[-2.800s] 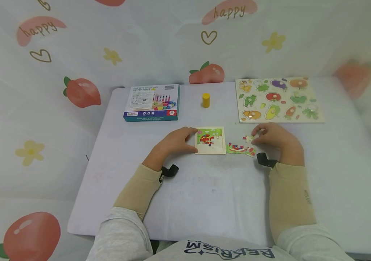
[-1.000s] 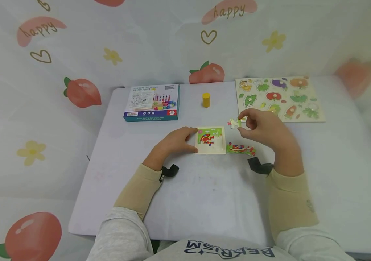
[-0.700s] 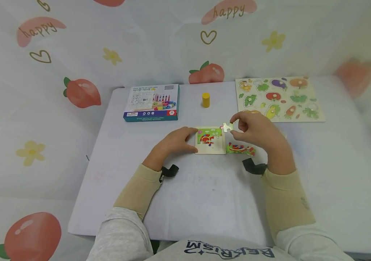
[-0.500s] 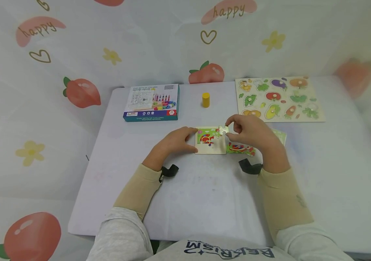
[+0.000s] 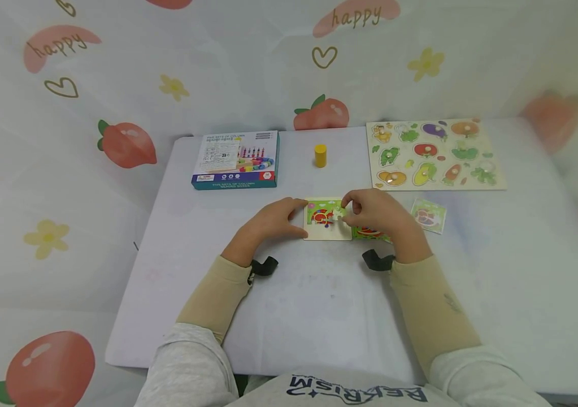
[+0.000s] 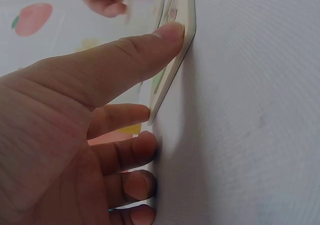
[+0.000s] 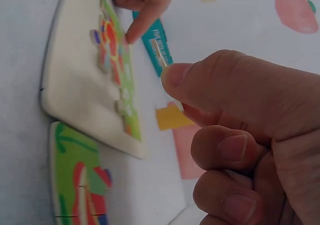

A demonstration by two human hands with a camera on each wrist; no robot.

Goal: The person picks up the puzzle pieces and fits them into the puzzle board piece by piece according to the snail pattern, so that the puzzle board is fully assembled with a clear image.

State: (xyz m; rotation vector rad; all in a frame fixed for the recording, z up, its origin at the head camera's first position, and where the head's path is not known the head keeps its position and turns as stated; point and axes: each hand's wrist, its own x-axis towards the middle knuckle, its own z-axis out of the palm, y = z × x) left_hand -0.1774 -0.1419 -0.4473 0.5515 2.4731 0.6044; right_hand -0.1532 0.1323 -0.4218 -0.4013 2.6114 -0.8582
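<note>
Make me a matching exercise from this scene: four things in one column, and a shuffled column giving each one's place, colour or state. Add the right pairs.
Things:
1. Puzzle piece
2. Puzzle tray
3. Cylinder
4. Box

Place, colour or state:
A. Yellow and standing upright
B. Held at one side by the left hand
C. At the back left of the table
D. Pinched by the right hand

Right pairs: 1-D, 2-B, 3-A, 4-C

Left hand [image 5: 276,219]: I see thumb [image 6: 125,60], forefinger [image 6: 122,117] spread
Right hand [image 5: 380,213]: thumb pinching, other fingers [image 7: 220,147] curled
Forearms [image 5: 214,297]: both angled inward
</note>
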